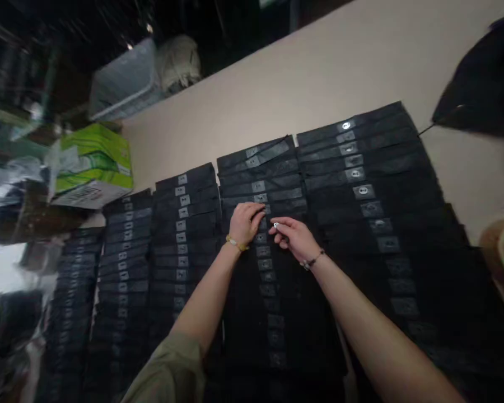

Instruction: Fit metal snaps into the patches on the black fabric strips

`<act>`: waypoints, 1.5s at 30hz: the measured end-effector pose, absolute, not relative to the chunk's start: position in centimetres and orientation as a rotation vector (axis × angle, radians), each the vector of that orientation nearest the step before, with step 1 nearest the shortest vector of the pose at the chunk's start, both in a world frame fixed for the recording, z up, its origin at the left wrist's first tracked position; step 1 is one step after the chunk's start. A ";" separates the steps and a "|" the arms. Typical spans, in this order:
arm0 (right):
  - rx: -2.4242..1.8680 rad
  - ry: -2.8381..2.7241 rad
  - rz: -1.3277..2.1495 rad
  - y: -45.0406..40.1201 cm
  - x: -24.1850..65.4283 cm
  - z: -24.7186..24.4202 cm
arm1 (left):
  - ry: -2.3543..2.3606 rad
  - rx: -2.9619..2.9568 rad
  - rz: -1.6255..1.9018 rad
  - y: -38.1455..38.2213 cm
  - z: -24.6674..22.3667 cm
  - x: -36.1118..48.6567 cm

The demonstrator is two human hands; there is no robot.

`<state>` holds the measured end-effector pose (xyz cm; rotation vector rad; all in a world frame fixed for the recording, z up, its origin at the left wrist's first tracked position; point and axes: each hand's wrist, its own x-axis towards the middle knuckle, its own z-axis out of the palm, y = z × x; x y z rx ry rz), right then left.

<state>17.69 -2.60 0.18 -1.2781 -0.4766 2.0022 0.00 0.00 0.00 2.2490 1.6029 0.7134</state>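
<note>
The left hand [246,223] rests on a column of overlapped black strips [262,252], its fingers lying close together and holding nothing visible. Just beside them, the right hand [294,238] has its fingers in a narrow pinch on a small silver piece [276,225]. Grey tags [260,197] run up the column beyond the fingers, toward the beige tabletop [277,101]. The danger is a loosened pinch – the piece could vanish among the dark strips – while pressure or a dragging wrist could knock the overlapped rows out of line.
</note>
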 end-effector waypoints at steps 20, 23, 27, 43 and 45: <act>-1.338 -0.484 1.902 -2.3 17.9 0.1 | 1.733 2.045 0.322 -1.1 4.1 2.9; -1.371 -0.563 1.921 -2.4 18.2 0.2 | 1.630 2.034 0.329 -2.0 4.7 3.1; -1.376 -0.607 1.945 -2.4 18.3 0.3 | 1.653 2.086 0.321 -2.9 4.5 3.3; -1.268 -0.443 1.931 -2.2 17.9 0.9 | 1.695 2.022 0.617 -3.4 3.1 3.1; -1.252 -0.440 1.913 -2.4 17.7 1.1 | 1.712 1.916 0.699 -3.0 3.1 2.4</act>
